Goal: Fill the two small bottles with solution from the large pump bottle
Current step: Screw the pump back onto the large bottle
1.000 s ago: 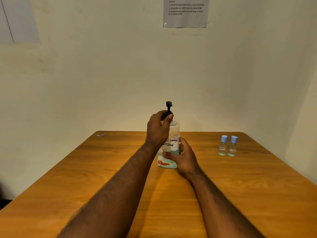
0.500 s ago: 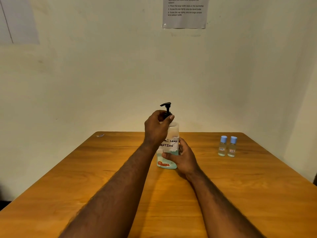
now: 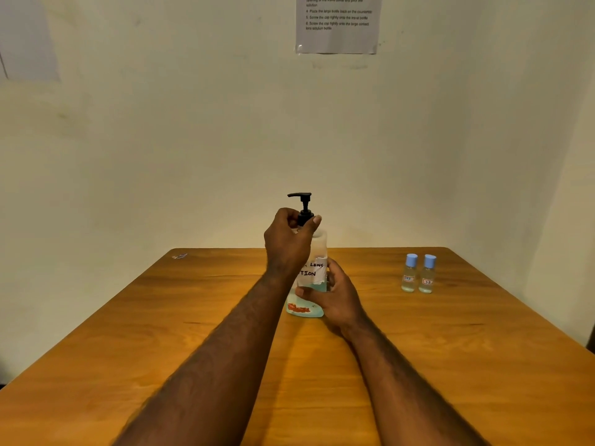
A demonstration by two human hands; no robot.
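At the middle of the wooden bench [image 3: 450,349], the large pump bottle [image 3: 315,269] stands with its base on the wood, a white handwritten label facing the camera. The left hand [image 3: 288,244] comes over the top of it, and its fingers [image 3: 283,217] and thumb are curled tight round the collar at the foot of the black pump [image 3: 302,204], clamped on it. The nozzle sits above the knuckles and points to the left of the view. The right hand [image 3: 338,296] holds the lower body of the bottle from the right side. Its thumb lies across the front just under the label and its other fingers wrap round the far side, closed on the plastic.

Well to the right, near the far edge of the bench, the two small bottles [image 3: 418,274] stand upright side by side, blue caps on, apart from both hands. A small scrap [image 3: 179,256] lies at the far left corner. A printed sheet [image 3: 336,24] hangs on the wall behind.
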